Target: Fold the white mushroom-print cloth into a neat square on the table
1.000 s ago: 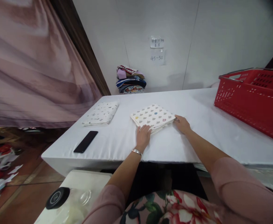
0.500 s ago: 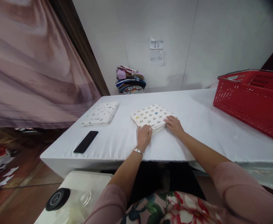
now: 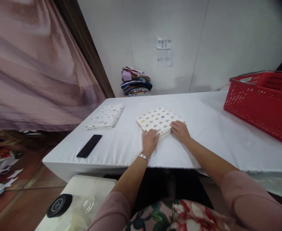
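A folded white cloth with small grey prints, plus a yellow and a blue one, lies in the middle of the white-covered table. My left hand grips its near left edge, fingers curled over the top layer. At the near right corner, my right hand holds the edge with its fingertips on top. Whatever part of either hand is under the cloth is hidden. To the left lies another folded white cloth with small dark prints, apart from both hands.
A black phone lies near the table's left front. The red plastic basket stands at the right. Folded fabrics are stacked against the back wall. Below the table's left front is a white surface with a black round lid.
The whole view has shifted slightly. Both hands stay at the near edges of the cloth; the right fingers have changed position a little at the corner.
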`<state>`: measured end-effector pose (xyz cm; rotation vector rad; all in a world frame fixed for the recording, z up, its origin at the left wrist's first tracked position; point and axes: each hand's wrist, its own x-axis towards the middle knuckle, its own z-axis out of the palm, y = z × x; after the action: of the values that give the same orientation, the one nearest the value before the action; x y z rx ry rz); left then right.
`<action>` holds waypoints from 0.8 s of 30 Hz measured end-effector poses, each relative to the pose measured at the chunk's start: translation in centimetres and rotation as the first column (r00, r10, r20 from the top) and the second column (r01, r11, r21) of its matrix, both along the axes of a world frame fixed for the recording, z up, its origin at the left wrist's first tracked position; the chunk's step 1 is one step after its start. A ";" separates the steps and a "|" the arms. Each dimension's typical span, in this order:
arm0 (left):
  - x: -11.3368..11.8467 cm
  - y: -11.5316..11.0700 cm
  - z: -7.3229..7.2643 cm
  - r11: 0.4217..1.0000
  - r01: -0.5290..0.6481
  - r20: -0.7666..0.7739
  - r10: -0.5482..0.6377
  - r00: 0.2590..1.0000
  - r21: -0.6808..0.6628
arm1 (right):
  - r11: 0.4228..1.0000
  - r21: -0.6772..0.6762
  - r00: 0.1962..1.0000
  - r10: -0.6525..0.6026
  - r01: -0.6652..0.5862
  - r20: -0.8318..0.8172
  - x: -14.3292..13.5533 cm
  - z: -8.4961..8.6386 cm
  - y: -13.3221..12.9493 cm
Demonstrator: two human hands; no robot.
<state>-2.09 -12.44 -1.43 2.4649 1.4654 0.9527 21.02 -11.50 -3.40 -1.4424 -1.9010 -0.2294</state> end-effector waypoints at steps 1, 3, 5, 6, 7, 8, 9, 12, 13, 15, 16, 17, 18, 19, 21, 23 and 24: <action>0.0 0.0 0.0 1.000 -0.003 0.005 0.003 1.000 -0.002 | 1.000 0.015 1.000 0.010 -0.011 0.023 0.0 0.1 0.0; 0.1 0.0 0.2 1.000 -0.003 0.009 0.003 1.000 -0.013 | 0.999 0.028 0.998 0.017 -0.019 0.064 -0.1 0.2 -0.1; 0.1 0.0 0.3 1.000 -0.001 0.010 0.002 1.000 -0.022 | 0.999 0.029 0.996 0.012 -0.014 0.085 -0.2 0.3 0.0; 0.1 0.0 0.3 1.000 0.000 0.008 0.001 1.000 -0.023 | 1.000 0.029 0.996 0.009 -0.012 0.089 -0.3 0.4 0.0; 0.1 0.0 0.3 1.000 0.000 0.002 0.000 1.000 -0.023 | 1.000 0.028 0.996 0.009 -0.012 0.093 -0.4 0.4 0.0; 0.1 -0.1 0.2 1.000 -0.001 -0.006 0.001 1.000 -0.020 | 1.000 0.028 0.995 0.011 -0.014 0.095 -0.6 0.5 0.0; 0.1 0.0 0.2 1.000 -0.001 -0.015 0.001 1.000 -0.016 | 0.999 0.029 0.995 0.017 -0.020 0.099 -0.7 0.5 -0.1; 0.1 0.1 0.3 1.000 0.002 -0.054 -0.002 0.999 0.002 | 0.999 0.034 0.992 0.037 -0.041 0.118 -1.0 0.8 -0.2; 0.1 0.2 0.5 1.000 0.005 -0.073 -0.005 0.997 0.005 | 0.998 0.039 0.992 0.034 -0.039 0.124 -1.0 0.8 -0.2; 0.1 0.5 1.0 1.000 0.016 -0.124 -0.015 0.992 0.007 | 0.999 0.049 0.992 0.015 -0.021 0.128 -1.1 0.9 -0.2; 0.2 0.7 1.4 1.000 0.025 -0.153 -0.023 0.988 0.008 | 0.998 0.054 0.992 0.001 -0.008 0.126 -1.1 1.0 -0.2; 0.2 0.9 1.9 0.999 0.038 -0.184 -0.035 0.982 0.011 | 0.998 0.059 0.992 -0.012 0.005 0.123 -1.2 1.0 -0.1; 0.2 1.1 2.3 0.999 0.052 -0.215 -0.048 0.976 0.014 | 0.998 0.060 0.992 -0.022 0.015 0.121 -1.2 1.1 0.0; 0.1 1.3 2.7 0.998 0.063 -0.243 -0.057 0.968 0.018 | 0.998 0.058 0.992 -0.029 0.022 0.121 -1.3 1.1 0.1; 0.1 1.6 3.2 0.996 0.081 -0.293 -0.068 0.954 0.031 | 0.998 0.050 0.991 -0.037 0.031 0.131 -1.5 1.0 0.3; -0.1 1.7 3.1 0.993 0.101 -0.327 -0.077 0.942 0.058 | 0.999 0.037 0.988 -0.031 0.025 0.152 -1.7 0.9 0.4; -0.2 1.6 2.9 0.990 0.120 -0.339 -0.088 0.937 0.074 | 0.999 0.032 0.986 -0.024 0.019 0.163 -1.7 0.9 0.4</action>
<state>-2.24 -10.84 1.47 2.8539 1.3853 0.6160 19.29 -11.13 -2.53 -1.4631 -2.0033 -0.3961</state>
